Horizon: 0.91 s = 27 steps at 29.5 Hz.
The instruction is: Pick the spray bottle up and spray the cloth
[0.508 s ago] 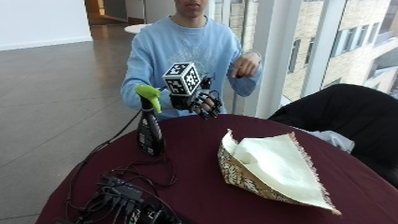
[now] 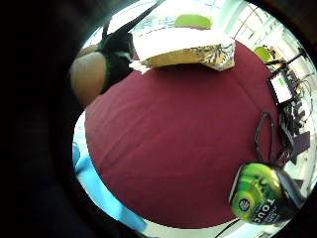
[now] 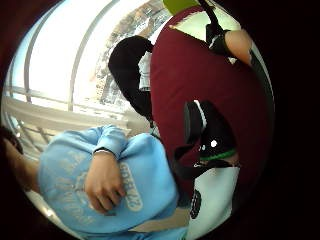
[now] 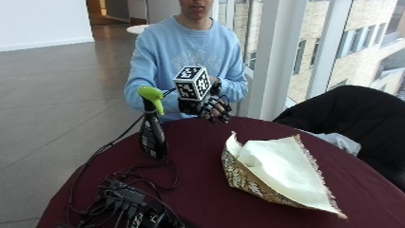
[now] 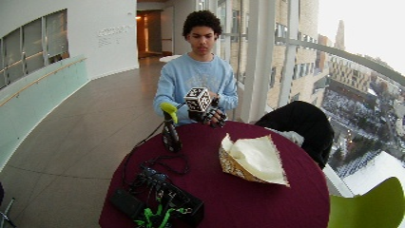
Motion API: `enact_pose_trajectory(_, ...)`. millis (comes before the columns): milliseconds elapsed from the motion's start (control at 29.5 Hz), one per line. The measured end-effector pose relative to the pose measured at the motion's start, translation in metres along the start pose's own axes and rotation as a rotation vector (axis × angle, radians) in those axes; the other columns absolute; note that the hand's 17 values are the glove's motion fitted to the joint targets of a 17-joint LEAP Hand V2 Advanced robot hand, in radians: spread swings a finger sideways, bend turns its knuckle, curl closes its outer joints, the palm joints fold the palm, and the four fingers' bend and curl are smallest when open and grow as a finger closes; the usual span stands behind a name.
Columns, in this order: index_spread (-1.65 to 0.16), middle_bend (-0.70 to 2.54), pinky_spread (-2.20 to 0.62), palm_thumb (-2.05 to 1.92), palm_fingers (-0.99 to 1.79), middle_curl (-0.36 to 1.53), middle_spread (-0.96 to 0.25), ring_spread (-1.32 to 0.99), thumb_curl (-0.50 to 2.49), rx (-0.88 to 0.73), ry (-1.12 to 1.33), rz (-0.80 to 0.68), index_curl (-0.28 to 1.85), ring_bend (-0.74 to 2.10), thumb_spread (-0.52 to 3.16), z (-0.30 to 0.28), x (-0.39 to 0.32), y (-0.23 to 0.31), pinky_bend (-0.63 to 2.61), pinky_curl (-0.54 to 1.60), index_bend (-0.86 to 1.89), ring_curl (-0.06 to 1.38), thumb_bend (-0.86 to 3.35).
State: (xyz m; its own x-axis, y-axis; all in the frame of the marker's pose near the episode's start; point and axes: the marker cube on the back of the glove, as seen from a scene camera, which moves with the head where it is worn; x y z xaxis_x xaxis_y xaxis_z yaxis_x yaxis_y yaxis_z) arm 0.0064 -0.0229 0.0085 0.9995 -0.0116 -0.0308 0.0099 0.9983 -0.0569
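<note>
A dark spray bottle (image 4: pixel 153 134) with a lime-green trigger head stands upright on the left side of the round maroon table (image 4: pixel 196 190). My gloved right hand (image 4: pixel 212 108) hovers over the table's far edge, to the right of the bottle's head and apart from it. Its fingers hang loosely curled and hold nothing. A cream cloth (image 4: pixel 278 171) with a patterned border lies crumpled at the right of the table. The little finger side palm view looks down on the bottle (image 2: pixel 262 196) and the cloth (image 2: pixel 183 49). The person's bare hand (image 3: pixel 102 182) rests against the blue sweater.
A tangle of black cables and electronics (image 4: pixel 126 202) lies at the near left of the table, with a cable running past the bottle. A chair draped with a black coat (image 4: pixel 354 118) stands at the right. A green chair (image 5: pixel 367 209) is nearer the camera.
The bare hand, raised beside the shoulder before, has come down against the chest. My gloved hand has barely moved. The bottle and the cloth lie as before.
</note>
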Motion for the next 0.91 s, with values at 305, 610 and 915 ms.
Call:
enact_pose_trajectory(305,-0.32,0.21,0.18,0.65,0.76,0.28,-0.05,-0.02,0.27,-0.025,0.018,0.009,0.31,0.22,1.1,-0.002,0.002,-0.012,0.22,0.25,0.18,0.24,0.31)
enact_pose_trajectory(610,-0.37,0.16,0.21,0.64,0.59,0.28,-0.05,-0.02,0.29,-0.058,0.061,0.021,0.32,0.18,1.16,-0.005,0.002,0.002,0.3,0.3,0.15,0.24,0.24)
enact_pose_trajectory(915,-0.4,0.18,0.21,0.65,0.58,0.29,-0.05,-0.01,0.31,0.04,0.035,0.055,0.31,0.21,1.18,-0.025,0.0,0.072,0.31,0.31,0.15,0.25,0.18)
